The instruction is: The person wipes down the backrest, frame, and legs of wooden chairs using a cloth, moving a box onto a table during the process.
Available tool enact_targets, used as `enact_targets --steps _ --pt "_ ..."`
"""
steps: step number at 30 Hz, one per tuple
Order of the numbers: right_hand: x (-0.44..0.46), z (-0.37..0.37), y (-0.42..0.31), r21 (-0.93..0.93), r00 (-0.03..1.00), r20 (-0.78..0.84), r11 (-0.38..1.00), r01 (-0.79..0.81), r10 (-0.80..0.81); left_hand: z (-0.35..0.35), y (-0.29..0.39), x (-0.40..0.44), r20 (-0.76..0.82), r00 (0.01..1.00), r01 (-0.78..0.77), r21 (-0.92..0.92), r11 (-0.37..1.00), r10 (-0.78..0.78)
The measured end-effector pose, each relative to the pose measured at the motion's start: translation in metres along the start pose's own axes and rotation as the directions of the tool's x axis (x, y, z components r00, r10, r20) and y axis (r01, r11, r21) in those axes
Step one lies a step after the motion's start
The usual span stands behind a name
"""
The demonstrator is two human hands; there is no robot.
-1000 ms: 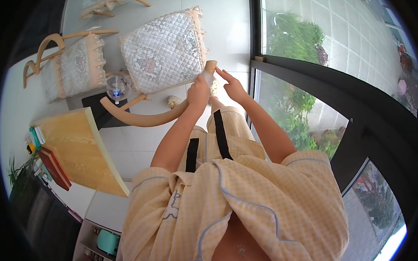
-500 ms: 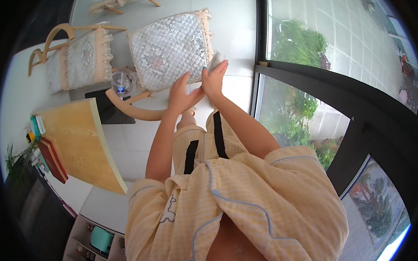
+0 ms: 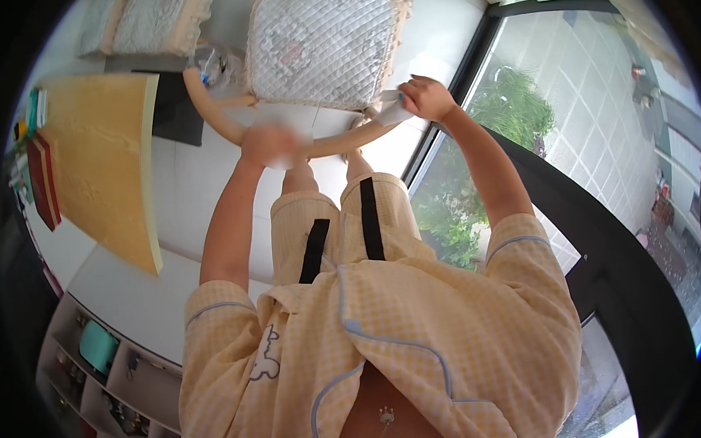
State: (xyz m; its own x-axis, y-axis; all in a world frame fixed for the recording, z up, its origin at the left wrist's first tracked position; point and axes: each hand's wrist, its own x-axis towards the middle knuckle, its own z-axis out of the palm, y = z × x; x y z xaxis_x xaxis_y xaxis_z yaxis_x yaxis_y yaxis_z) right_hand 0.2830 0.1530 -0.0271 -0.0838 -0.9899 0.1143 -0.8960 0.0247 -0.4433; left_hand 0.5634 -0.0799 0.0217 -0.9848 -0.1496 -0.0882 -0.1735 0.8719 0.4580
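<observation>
Going by a clock face laid over the head view, the quilted chair cushion (image 3: 321, 50) sits right at 12, pale and shiny with a frilly peach edge. The chair's curved wooden rail (image 3: 348, 142) bows around the near side of it, running from roughly 11 over to 1, and that's where both hands are.

Right hand (image 3: 430, 99) is up at 1 o'clock, fingers bent and pinching a white cloth (image 3: 393, 113), which lies over the rail near that end. The teal nail polish shows nicely there lol. Left hand (image 3: 274, 143) is between 10 and 11, at the rail too, but it's so blurred I honestly can't tell if it's gripping the wood or just resting on it. The two hands are well apart.

Other stuff around: a clear plastic bag (image 3: 220, 67) at 11, just beside the rail's far left end, and a dark panel (image 3: 178, 113) at 10. The big light wood board (image 3: 105, 158) is between 9 and 10, with red books (image 3: 44, 183) past it at 9. Down at 8 there's a teal box (image 3: 98, 345) in a cubby shelf (image 3: 151, 365). Leafy greenery (image 3: 509, 109) shows through the glass at 2.
</observation>
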Motion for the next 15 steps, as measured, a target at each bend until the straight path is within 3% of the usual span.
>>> enact_targets --steps 2,4,6,8,10,12,15 --pt "0.004 0.005 -0.015 -0.023 0.996 -0.082 0.999 -0.041 0.039 -0.009 0.007 0.006 -0.006 1.0 -0.013 0.007 1.0 0.013" --pt "0.007 0.016 -0.036 -0.122 0.983 -0.106 0.983 0.137 -0.15 -0.013 0.008 0.008 0.037 0.999 0.03 0.063 0.998 -0.032" --pt "0.007 0.041 -0.08 -0.091 0.992 -0.124 0.995 -0.046 0.034 -0.02 0.011 0.009 0.019 0.998 -0.059 0.09 0.994 0.058" --pt "0.019 0.062 -0.12 -0.014 0.978 -0.197 0.997 -0.074 0.069 -0.026 0.015 0.012 0.026 0.999 -0.027 0.099 0.995 0.024" --pt "0.039 0.069 -0.16 0.014 0.986 -0.076 0.989 -0.147 0.147 -0.024 0.01 0.007 0.032 0.999 0.002 0.107 0.994 -0.005" --pt "0.061 0.079 -0.19 0.065 0.982 -0.075 0.984 -0.168 0.172 -0.009 0.001 0.002 -0.043 0.999 0.024 0.103 0.994 -0.02" --pt "0.083 0.087 -0.214 0.008 0.983 0.033 0.983 -0.184 0.183 -0.024 0.01 0.007 -0.025 0.999 0.031 0.08 0.996 -0.029"
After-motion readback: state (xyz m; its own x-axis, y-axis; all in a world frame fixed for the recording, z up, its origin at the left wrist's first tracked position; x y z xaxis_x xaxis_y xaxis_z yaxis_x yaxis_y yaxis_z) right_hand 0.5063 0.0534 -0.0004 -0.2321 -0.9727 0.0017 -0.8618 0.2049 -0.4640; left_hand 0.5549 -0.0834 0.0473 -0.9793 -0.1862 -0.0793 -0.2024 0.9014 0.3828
